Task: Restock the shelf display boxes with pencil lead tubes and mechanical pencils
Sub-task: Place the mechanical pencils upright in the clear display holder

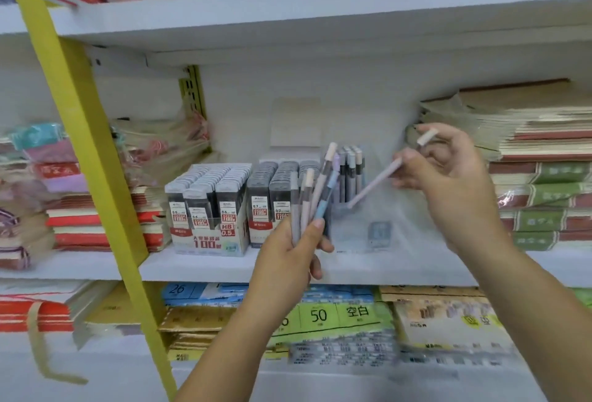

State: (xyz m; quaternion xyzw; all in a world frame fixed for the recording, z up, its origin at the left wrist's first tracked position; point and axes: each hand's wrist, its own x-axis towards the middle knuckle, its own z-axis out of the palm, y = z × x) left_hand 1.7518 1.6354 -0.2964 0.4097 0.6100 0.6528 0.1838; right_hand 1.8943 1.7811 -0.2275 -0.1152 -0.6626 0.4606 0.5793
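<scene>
My left hand (293, 252) grips a fanned bunch of pastel mechanical pencils (315, 191) in front of the middle shelf. My right hand (448, 177) holds a single pale pink mechanical pencil (376, 183) slanting down towards a clear display box (362, 231), in which several pencils (350, 170) stand upright at the back. To the left stand two display boxes of pencil lead tubes: a 0.5 HB box (211, 209) and a 0.7 box (272, 199), both packed with dark tubes.
A yellow upright (93, 158) slants across the left. Stacks of notebooks (538, 177) lie to the right of the clear box, and wrapped stationery (105, 209) to the left. A white shelf board (288, 13) hangs above; paper pads (336, 315) fill the shelf below.
</scene>
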